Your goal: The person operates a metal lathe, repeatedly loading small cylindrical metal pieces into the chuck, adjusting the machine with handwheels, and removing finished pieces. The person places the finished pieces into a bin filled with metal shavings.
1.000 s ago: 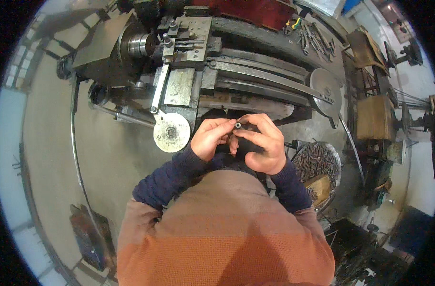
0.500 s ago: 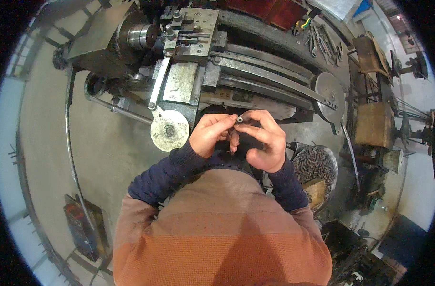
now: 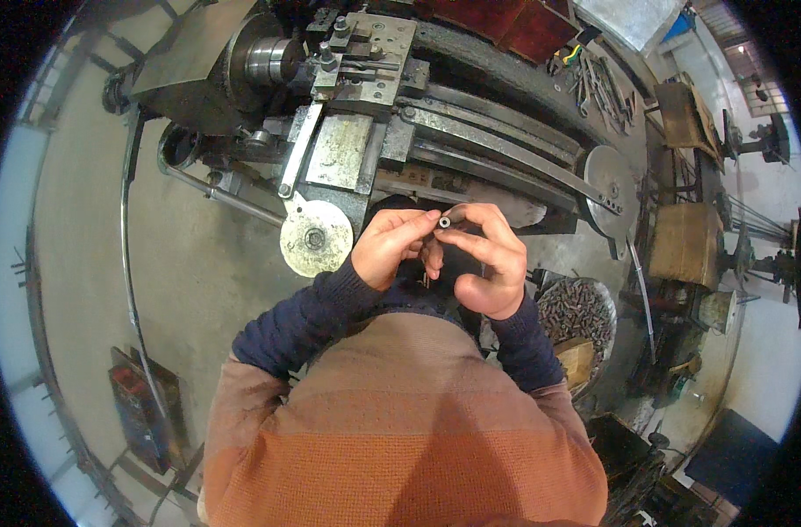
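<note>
A small metal bushing (image 3: 444, 223), round with a hole through its end, sits between my two hands in front of my body. My left hand (image 3: 391, 246) pinches it from the left with thumb and fingers. From the right, my right hand (image 3: 492, 255) curls round it, index finger above and another finger below. The bushing's ring-shaped end faces up; the rest is hidden by my fingers. Just beyond my hands stands a lathe, with its chuck (image 3: 273, 61), tool post (image 3: 365, 61) and a pale round disc (image 3: 316, 238) on a lever arm.
To my right, a round container holds many small metal pieces (image 3: 580, 307) and a wooden block (image 3: 576, 362). A grey disc (image 3: 607, 189) ends the lathe's long bar. Wrenches (image 3: 598, 88) lie at the far right. A red-and-dark box (image 3: 141, 408) stands on the floor at left.
The bushing's end is turned slightly more upward, so its hole shows more clearly. Both hands keep nearly the same grip. The surroundings have shifted a little with my head.
</note>
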Tool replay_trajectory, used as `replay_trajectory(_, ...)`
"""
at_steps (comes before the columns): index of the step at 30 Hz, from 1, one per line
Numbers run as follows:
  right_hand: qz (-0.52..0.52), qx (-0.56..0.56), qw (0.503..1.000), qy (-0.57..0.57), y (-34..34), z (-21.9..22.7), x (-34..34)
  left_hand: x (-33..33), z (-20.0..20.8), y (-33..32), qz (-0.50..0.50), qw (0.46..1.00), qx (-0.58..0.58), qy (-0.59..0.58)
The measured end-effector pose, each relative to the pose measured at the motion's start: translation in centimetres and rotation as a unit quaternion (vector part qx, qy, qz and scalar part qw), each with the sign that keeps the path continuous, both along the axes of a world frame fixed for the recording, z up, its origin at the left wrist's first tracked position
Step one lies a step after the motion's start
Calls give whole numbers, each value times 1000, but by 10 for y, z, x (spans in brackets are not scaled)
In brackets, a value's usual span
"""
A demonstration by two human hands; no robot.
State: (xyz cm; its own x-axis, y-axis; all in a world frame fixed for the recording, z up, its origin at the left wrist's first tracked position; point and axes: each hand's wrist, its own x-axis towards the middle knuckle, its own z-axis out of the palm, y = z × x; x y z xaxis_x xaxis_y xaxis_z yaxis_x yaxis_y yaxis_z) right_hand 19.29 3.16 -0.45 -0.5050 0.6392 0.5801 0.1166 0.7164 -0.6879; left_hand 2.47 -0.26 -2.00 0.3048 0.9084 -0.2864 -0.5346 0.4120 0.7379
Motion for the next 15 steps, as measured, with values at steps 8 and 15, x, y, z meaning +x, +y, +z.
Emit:
replay_trajectory(8, -11, 15, 1000, 4, -1, 2, -2, -1, -1, 0, -1, 1000, 13, -17)
replay_trajectory(15, 8, 31, 998, -50, -2, 13, -3, -4, 8, -3, 70, 980, 124, 137)
